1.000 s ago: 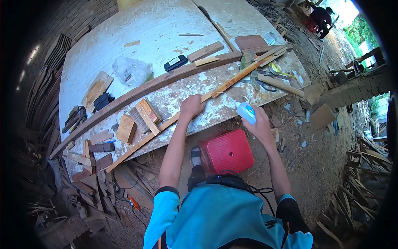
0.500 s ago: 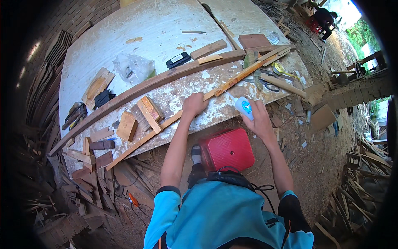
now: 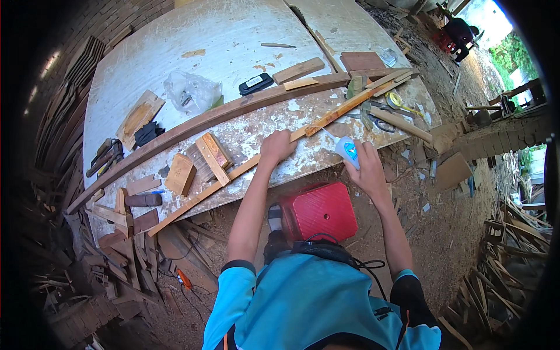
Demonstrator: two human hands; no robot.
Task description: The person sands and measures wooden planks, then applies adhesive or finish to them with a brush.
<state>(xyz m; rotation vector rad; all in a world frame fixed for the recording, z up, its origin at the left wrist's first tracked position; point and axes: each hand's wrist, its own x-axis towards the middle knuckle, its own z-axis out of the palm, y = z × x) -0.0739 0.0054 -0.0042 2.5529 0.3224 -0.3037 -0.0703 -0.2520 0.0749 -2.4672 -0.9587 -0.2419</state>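
My left hand (image 3: pixel 277 146) is wrapped around a long, narrow wooden strip (image 3: pixel 337 115) that runs slantwise across the near part of the workbench (image 3: pixel 239 131). Held in my right hand (image 3: pixel 368 168) is a white glue bottle (image 3: pixel 348 150) with a blue label, tilted so that its thin nozzle points up and left. The nozzle tip is close to the strip, beside a short wood piece (image 3: pixel 313 130) at its edge; I cannot tell whether it touches. Left of my left hand, a small slatted wooden piece (image 3: pixel 213 158) lies against the strip, near a wood block (image 3: pixel 181 174).
A long curved beam (image 3: pixel 198 124) crosses the bench behind the strip. A plastic bag (image 3: pixel 191 92), a black case (image 3: pixel 255 84), a tape measure (image 3: pixel 395 100) and scissors (image 3: pixel 385 125) lie around. Below the bench edge stands a red stool (image 3: pixel 326 213). Another person (image 3: pixel 458 35) sits far right.
The whole view has shifted slightly. Both hands keep their holds, and the glue bottle stays close to the same spot on the strip.
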